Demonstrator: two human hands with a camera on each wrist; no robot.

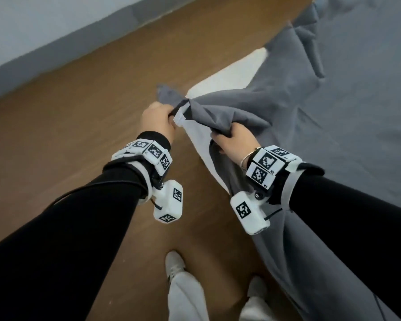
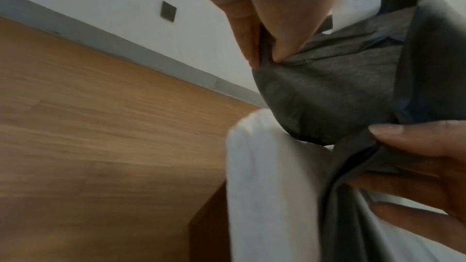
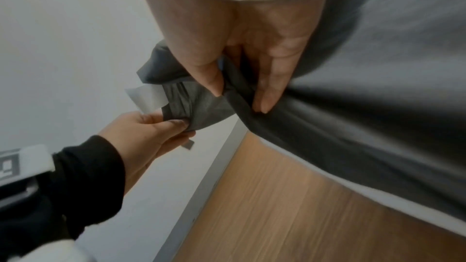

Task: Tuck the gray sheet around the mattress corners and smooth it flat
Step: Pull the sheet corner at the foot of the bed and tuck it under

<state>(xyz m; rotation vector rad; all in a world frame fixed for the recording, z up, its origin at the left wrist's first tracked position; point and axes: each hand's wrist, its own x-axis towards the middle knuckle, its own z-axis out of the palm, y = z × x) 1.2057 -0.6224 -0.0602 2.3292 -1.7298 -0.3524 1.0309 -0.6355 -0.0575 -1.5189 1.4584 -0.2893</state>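
The gray sheet (image 1: 333, 112) lies wrinkled over the bed at the right, with one corner bunched and lifted off the white mattress (image 1: 232, 72). My left hand (image 1: 169, 114) pinches the tip of that corner beside a white label (image 1: 180, 117). My right hand (image 1: 220, 137) grips a fold of the sheet a short way along the same edge. In the left wrist view my left hand (image 2: 264, 62) pinches the gray sheet (image 2: 327, 97) above the bare mattress corner (image 2: 264, 176). In the right wrist view my right hand (image 3: 239, 101) clamps the sheet (image 3: 365, 117), with the label (image 3: 147, 97) near the left hand.
A wooden floor (image 1: 79, 112) runs left of the bed up to a gray baseboard (image 1: 56, 54) under a pale wall. My white trousers and shoes (image 1: 174, 262) stand at the bed's near side. A wall socket (image 2: 168, 13) and the dark bed base (image 2: 209, 226) show.
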